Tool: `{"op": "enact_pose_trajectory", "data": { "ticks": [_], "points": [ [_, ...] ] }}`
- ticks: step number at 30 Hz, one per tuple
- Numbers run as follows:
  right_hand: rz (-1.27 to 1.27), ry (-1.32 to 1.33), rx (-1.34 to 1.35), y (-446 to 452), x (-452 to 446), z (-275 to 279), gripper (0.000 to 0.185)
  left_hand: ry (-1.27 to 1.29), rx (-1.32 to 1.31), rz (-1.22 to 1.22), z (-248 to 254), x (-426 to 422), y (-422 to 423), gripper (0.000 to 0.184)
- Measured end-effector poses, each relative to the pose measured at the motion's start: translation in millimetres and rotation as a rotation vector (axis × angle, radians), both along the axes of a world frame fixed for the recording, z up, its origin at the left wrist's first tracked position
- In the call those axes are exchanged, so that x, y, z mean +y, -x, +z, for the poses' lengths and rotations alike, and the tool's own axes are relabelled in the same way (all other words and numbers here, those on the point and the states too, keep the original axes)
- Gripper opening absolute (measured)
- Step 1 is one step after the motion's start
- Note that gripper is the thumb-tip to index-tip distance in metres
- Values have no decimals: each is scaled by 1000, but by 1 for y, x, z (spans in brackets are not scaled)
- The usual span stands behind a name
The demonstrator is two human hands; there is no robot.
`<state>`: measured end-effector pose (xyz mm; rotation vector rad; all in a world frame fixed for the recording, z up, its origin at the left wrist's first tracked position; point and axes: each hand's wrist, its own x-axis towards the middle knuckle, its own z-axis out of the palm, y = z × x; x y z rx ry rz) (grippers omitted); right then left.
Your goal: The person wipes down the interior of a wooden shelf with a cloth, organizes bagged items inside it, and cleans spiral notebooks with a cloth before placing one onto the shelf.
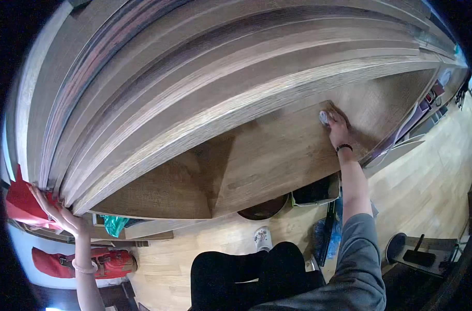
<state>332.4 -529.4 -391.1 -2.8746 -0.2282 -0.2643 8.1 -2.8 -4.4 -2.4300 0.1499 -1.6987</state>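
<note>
My right hand point(338, 126) reaches onto the brown wooden surface point(277, 147) beneath the layered wooden boards. Its fingers are closed around a small whitish object point(324, 118), too small to name. A dark bead bracelet circles that wrist. At the far left, my left hand point(60, 211) has its fingers stretched out and rests at the end of the boards point(205, 124), beside a red fabric item point(26, 202). A pale band is round the left wrist.
A red bag point(104, 263) lies at the lower left. Green plastic point(114, 225) shows under the surface's left end. Below its edge are a round dark container point(263, 208) and an open box point(317, 192). A black stand point(422, 254) is at the lower right.
</note>
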Motion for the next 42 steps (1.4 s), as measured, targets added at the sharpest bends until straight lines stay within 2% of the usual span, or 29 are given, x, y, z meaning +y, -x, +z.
{"op": "enact_pose_trajectory", "data": {
  "ticks": [6, 9, 14, 16, 18, 20, 23, 24, 28, 29, 30, 32, 33, 35, 36, 39, 41, 42],
  "points": [
    [-61, -42, 14, 10, 6, -16, 68, -101, -15, 36, 5, 5, 4, 54],
    [-64, 85, -54, 34, 6, -33, 65, -110, -30, 44, 9, -6, 1, 53],
    [-82, 33, 157, 120, 53, 16, 61, -62, -28, 67, 8, -13, 8, 51],
    [-58, 45, -49, 144, 83, -8, 59, -67, -41, 56, 10, -11, 9, 52],
    [-19, -120, -144, 178, 132, 1, 57, -94, -46, 47, 10, -9, 12, 52],
    [118, -118, -237, 210, 182, 1, 57, -116, -44, 62, 13, -7, 14, 53],
    [295, -188, -178, 261, 259, 11, 54, -164, -61, 86, 13, -6, 15, 53],
    [337, -216, -113, 279, 270, 26, 53, -154, -57, 87, 12, -8, 16, 53],
    [519, -216, 60, 281, 262, 13, 60, -129, -83, 105, 13, -9, 25, 53],
    [462, -178, 23, 277, 247, 19, 57, -117, -94, 109, 13, -9, 24, 53],
    [397, -136, -12, 276, 226, 30, 54, -99, -103, 105, 16, -10, 22, 53],
    [-16, 97, 311, 276, 187, 56, 46, -94, -103, 102, 19, -9, 23, 54],
    [-62, 105, 299, 280, 165, 58, 46, -90, -84, 120, 18, -7, 25, 54],
    [-370, 96, 149, 295, 120, 69, 41, -57, -85, 82, 16, -10, 26, 55],
    [-425, 113, 130, 308, 100, 80, 41, -47, -102, 74, 18, -12, 29, 54],
    [-342, -530, -266, 387, 85, 181, 38, -41, -128, 46, 21, -11, 31, 53],
    [-287, -643, -397, 443, 91, 243, 38, -65, -125, 14, 18, -2, 36, 51],
    [-203, -683, -474, 471, 93, 280, 39, -81, -98, 79, 17, 6, 36, 50]
  ]
}}
